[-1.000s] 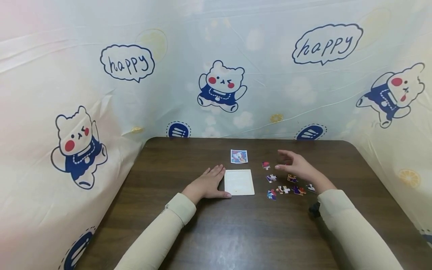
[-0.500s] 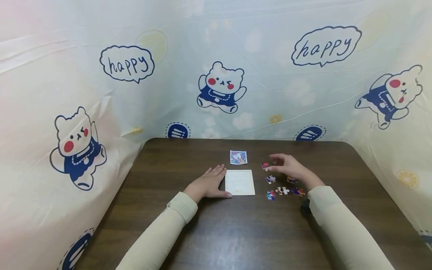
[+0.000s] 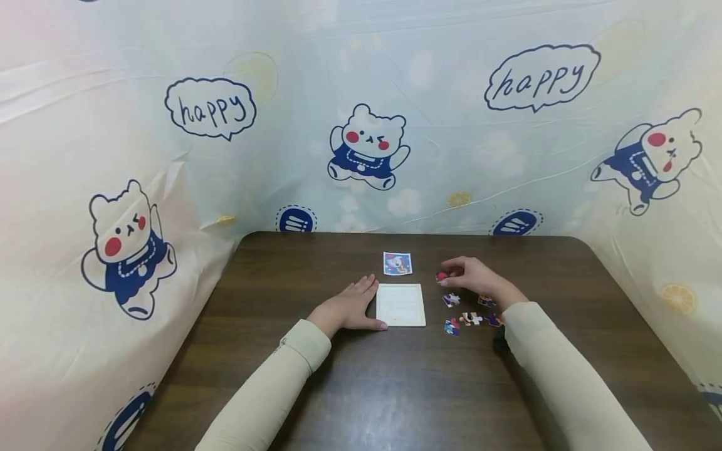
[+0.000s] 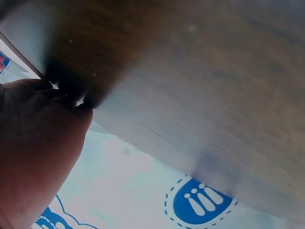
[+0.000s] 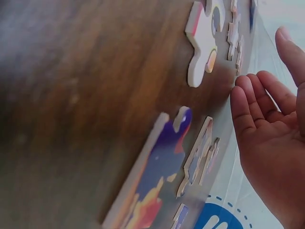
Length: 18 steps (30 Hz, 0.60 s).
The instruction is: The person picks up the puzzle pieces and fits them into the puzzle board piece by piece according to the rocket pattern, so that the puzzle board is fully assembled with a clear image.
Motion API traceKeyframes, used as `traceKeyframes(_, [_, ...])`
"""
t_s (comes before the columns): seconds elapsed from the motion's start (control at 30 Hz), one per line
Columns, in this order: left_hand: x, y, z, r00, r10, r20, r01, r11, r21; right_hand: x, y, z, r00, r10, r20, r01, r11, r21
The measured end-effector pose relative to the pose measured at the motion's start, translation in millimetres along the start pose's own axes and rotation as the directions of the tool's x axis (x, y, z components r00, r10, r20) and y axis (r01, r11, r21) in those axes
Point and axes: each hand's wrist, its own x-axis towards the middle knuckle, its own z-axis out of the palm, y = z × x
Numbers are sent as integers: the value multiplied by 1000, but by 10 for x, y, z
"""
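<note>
My left hand (image 3: 352,305) lies with its fingers spread along the left edge of a white square puzzle tray (image 3: 400,305); its thumb is at the near left corner. My right hand (image 3: 476,277) is over the far side of the loose pieces. Its thumb and forefinger stand apart around a red jigsaw piece (image 3: 439,276). The right wrist view shows the fingers (image 5: 243,112) loosely bent, with the thumb away from them. Nearer lie a white-and-purple piece (image 3: 450,300), a blue-and-red piece (image 3: 452,327) and a pale one (image 3: 470,319).
A small picture card (image 3: 397,264) lies behind the tray on the brown wooden table (image 3: 361,388). More jigsaw pieces, one dark purple (image 5: 164,157), lie below the right hand, partly covered by the sleeve. A printed curtain (image 3: 282,156) surrounds the table's back and sides.
My right hand has moved left to the red piece, and its sleeve now covers some right-hand pieces. The left hand has stayed beside the tray.
</note>
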Motion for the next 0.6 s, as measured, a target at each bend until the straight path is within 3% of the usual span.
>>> traceKeyframes(0.6, [26, -20, 42, 1000, -4, 4, 4, 1000, 14, 235, -34, 61, 1000, -2, 8, 2, 995, -99])
